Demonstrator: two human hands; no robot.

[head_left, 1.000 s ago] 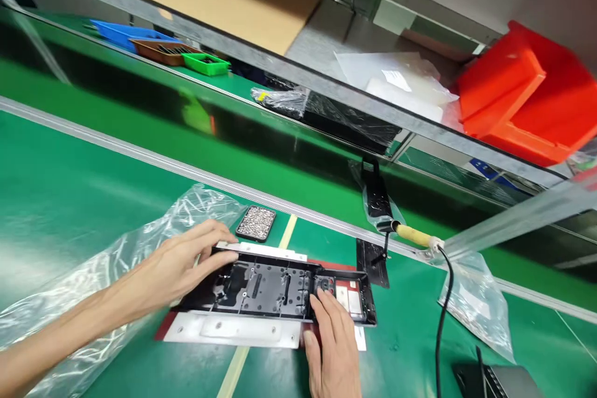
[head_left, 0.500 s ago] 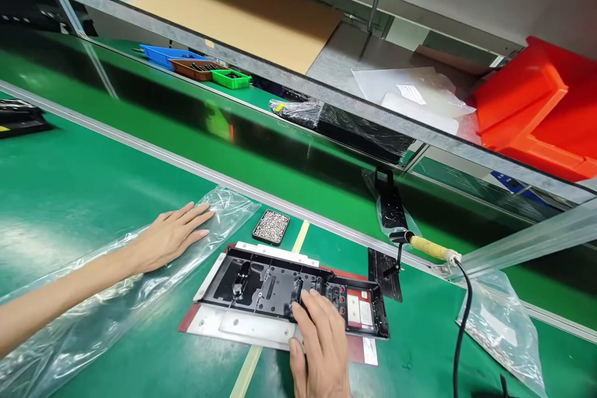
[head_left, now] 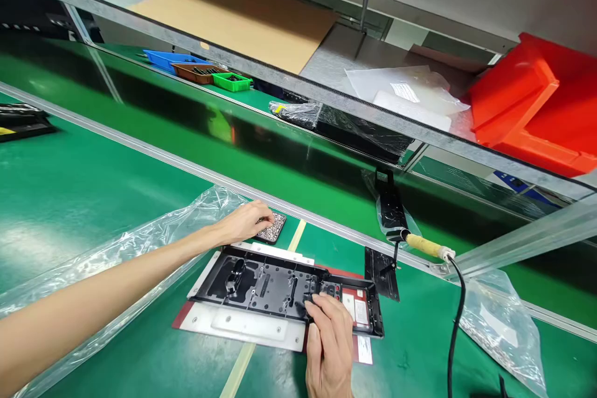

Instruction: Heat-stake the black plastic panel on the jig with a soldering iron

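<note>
Head view: a long black plastic housing (head_left: pixel 284 289) lies flat on a metal fixture plate (head_left: pixel 242 326) on the green tabletop (head_left: pixel 93 186), its long axis running left to right, open side up. The right hand (head_left: pixel 329 339) presses fingertips into its right end. The left hand (head_left: pixel 245 222), fingers curled, picks at a small tray of screws (head_left: pixel 273 227) just behind; whether it holds one cannot be told. Fastening appears unfinished.

Hands (head_left: pixel 329 342) on black housing (head_left: pixel 280 286)
</note>
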